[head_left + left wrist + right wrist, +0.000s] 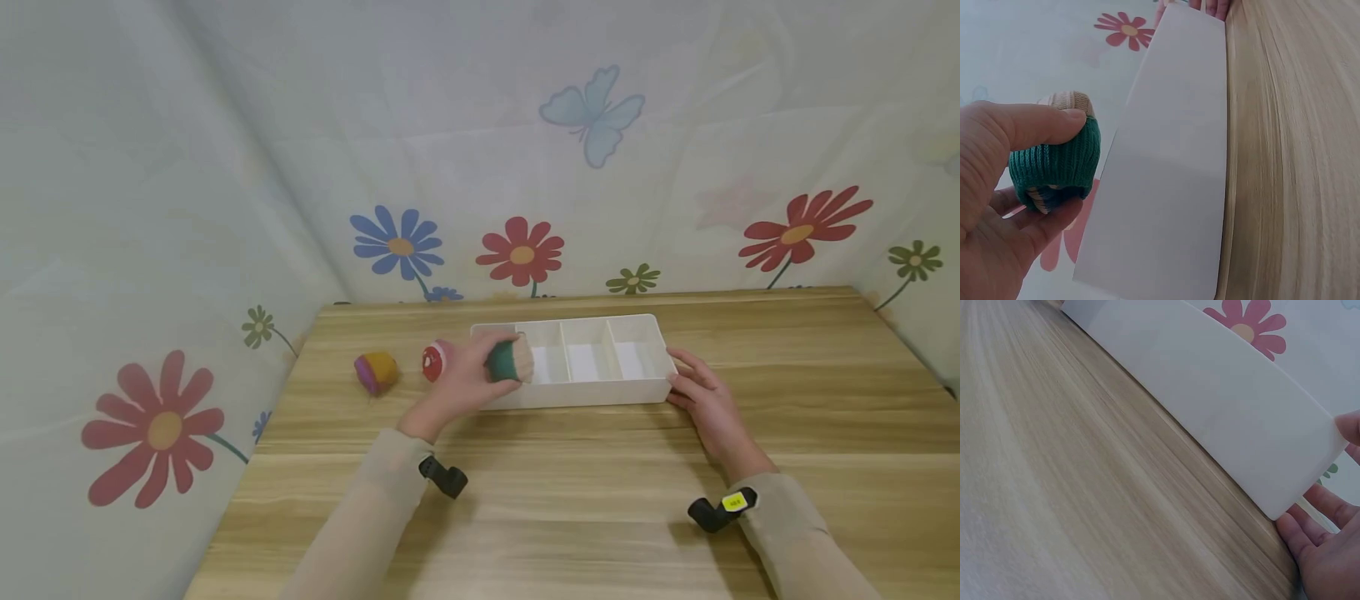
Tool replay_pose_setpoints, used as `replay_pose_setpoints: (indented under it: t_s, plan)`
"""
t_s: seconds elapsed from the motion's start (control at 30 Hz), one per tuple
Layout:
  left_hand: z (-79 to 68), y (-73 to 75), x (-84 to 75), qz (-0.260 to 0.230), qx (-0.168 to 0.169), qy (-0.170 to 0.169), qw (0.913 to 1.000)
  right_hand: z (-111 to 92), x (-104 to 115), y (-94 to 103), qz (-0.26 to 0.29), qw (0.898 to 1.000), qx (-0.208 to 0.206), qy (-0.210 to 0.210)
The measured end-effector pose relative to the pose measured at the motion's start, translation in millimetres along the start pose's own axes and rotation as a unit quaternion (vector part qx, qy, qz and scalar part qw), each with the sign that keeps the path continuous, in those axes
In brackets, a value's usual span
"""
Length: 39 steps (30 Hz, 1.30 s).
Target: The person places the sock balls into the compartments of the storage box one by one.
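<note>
A rolled pair of green and beige ribbed socks [1054, 153] is held between the thumb and fingers of my left hand [465, 371]. In the head view that hand is over the left end of a long white divided box [577, 393], partly hiding the compartment there. The compartments to its right have white bottoms and no contents showing. My right hand [708, 406] is at the box's right end, its fingers fairly straight against the outer wall and the thumb by the near corner, as the right wrist view also shows.
Left of the box lie a red and pink rolled bundle [432, 362], partly behind my left hand, and a yellow and purple one [377, 372]. The wooden table [555, 500] ends at a flower-printed cloth [450, 150] at the back and left.
</note>
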<state>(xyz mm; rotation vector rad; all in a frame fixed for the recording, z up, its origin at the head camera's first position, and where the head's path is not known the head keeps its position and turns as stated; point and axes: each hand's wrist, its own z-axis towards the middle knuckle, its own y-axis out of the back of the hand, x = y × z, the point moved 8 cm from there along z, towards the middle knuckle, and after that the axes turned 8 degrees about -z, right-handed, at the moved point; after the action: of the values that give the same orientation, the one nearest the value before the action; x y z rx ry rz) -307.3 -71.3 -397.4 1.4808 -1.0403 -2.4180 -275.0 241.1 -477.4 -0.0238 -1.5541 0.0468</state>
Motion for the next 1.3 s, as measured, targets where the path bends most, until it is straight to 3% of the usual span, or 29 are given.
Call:
replay_pose_setpoints:
  t_s: [0.6, 0.93, 1.3]
  plan:
    - [19.8, -16.8, -2.1, 0.017, 0.035, 0.012, 0.9992, 0.3, 1.4, 0.4, 0.001, 1.000, -0.001, 0.005]
    - [26.4, -24.7, -0.6, 0.033, 0.035, 0.013, 0.9987, -0.1, 0.2, -0.3, -0.003, 1.000, -0.003, 0.008]
    - [32.8, -35.0, -1.1, 0.074, 0.048, 0.009, 0.9960, 0.5, -3.4, 0.6, -0.005, 1.000, -0.007, 0.002]
